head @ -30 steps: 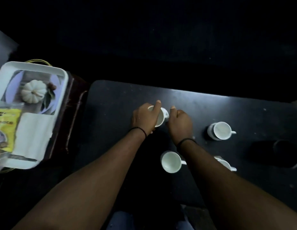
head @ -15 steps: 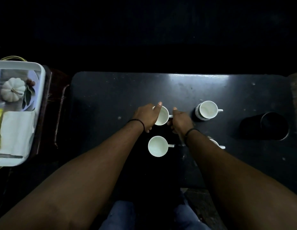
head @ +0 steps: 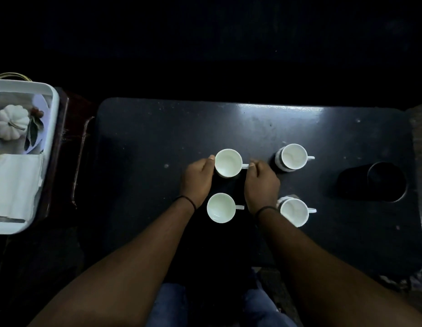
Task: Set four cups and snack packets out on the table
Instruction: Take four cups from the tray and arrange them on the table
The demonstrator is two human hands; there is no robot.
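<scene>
Near the middle of the dark table [head: 139, 142] stood the far-left cup [head: 228, 163], upright, mouth up, handle sticking out toward 3 o'clock. You had both hands on it: your left hand [head: 198, 179] was cupped against its 9 o'clock side with the thumb touching the rim, fingers loosely curled and not fully wrapped round, and your right hand [head: 260, 185] had its fingertips pinched at the handle on the 3 o'clock side. So the two hands sat apart, with the cup between them.

Just toward 6 o'clock from it sat the near-left cup [head: 221, 208], free of both hands, handle also pointing to 3 o'clock. Over at 3 o'clock from the held one was the far-right cup [head: 293, 157], and the near-right cup [head: 294, 212] sat partly tucked behind your right wrist. All four were white, upright, and made a rough square.

Further out at 3 o'clock a black cylinder [head: 372, 181] lay on its side on the table, too dark to say much more. Way off at 9 o'clock, beside the table, a white tray [head: 54, 119] held a white pumpkin ornament [head: 10, 121] and a folded white napkin [head: 16, 182]. A sliver of yellow showed at the tray's left edge; couldn't tell what it was.
</scene>
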